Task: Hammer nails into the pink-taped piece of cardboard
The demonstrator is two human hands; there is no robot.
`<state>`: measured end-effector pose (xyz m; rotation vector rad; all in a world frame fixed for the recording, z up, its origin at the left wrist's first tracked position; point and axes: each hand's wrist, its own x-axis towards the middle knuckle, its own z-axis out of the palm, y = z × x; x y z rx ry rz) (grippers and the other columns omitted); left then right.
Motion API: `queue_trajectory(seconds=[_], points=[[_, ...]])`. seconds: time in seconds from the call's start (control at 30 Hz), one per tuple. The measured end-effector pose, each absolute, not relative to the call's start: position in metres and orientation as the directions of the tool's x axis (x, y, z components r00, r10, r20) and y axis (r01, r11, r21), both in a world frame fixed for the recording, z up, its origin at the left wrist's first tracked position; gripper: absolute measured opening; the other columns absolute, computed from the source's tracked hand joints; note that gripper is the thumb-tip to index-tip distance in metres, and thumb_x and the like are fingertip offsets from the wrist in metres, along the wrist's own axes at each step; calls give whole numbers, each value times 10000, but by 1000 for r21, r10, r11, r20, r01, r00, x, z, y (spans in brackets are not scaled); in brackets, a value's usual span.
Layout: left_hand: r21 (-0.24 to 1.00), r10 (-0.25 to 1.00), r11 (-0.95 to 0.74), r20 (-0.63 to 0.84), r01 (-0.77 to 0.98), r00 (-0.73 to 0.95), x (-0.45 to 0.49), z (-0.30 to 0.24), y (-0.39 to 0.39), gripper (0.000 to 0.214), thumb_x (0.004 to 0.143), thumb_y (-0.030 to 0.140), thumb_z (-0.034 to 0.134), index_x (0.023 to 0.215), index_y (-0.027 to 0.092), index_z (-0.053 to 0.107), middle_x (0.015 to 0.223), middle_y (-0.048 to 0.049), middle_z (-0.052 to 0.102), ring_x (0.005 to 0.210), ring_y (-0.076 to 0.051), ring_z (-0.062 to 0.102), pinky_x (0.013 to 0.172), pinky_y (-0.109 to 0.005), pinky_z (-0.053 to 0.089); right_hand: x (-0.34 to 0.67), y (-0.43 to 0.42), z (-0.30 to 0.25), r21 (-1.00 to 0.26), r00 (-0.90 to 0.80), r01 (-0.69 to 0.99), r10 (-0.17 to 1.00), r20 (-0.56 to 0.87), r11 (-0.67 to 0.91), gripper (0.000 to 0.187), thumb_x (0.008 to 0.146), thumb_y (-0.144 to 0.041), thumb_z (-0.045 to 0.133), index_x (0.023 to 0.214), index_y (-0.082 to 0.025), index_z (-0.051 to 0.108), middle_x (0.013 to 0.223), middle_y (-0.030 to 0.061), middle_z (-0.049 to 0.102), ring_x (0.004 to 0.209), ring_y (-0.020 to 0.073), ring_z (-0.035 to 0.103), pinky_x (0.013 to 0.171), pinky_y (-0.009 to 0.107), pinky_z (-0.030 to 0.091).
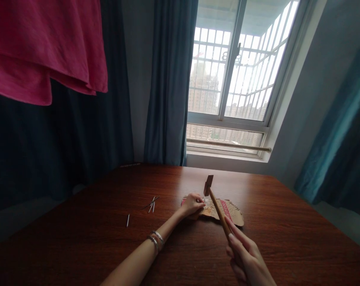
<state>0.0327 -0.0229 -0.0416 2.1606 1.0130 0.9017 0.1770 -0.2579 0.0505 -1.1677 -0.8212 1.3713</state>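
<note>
My right hand (245,254) is wrapped round the wooden handle of a hammer (217,206). The hammer's brown head is raised just above my left hand (194,204). Pinched in the left fingers is a thin, pale metal punch (204,200), held upright; most of it is hidden by the fingers. Its lower end meets a tan, flat piece (235,215) that looks like leather or card, with many small dark marks, a pink patterned band and a notched far edge. My left hand rests on the left end of this piece.
Several thin metal rods (151,205) lie crossed on the brown wooden table (93,242) to the left, with a single short rod (128,220) nearer me. Pink cloth (49,47) hangs at upper left. Behind the table are blue curtains (170,87) and a barred window (227,75).
</note>
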Motion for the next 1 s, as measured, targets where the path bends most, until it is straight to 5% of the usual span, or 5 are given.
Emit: queue_trajectory(seconds=[1.0], points=[[732,804,-552,338,401,489,33,-41,-23,167,685,302,628,673,154,704,714,-14,659,648,-125,566,608,-204,395,174,-261,49,-941,111,-309,978,-178,-136,826,668,-526,667,1356,-171,381,487,-98,330,318,-3,171,305,121,76]])
